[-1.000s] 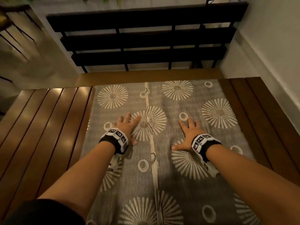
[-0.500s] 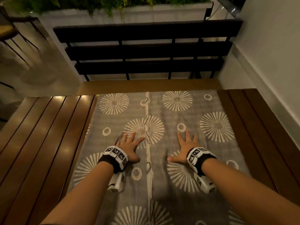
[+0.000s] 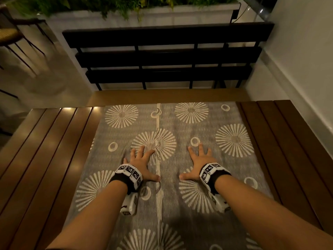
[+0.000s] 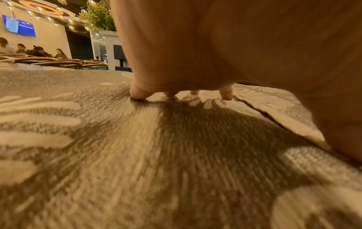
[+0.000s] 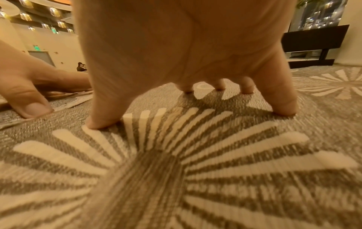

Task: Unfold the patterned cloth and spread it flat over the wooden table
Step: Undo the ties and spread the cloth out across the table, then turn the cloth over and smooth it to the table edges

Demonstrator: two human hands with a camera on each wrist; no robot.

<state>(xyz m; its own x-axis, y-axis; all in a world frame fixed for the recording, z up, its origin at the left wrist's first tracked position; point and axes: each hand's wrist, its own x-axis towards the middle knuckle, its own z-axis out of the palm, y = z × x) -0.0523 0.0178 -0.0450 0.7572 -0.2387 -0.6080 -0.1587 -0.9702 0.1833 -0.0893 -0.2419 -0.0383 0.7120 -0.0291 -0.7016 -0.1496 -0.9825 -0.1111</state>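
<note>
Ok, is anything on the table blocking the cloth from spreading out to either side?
Nothing visible. The wooden table shows bare slats left and right of the patterned cloth, and both the left hand and right hand rest flat on it.

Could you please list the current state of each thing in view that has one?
patterned cloth: lying flat on the table, its two edges meeting along a centre line, wood bare on both sides.
left hand: fingers spread, pressing on the cloth.
right hand: fingers spread, pressing on the cloth.
wooden table: partly covered.
</note>
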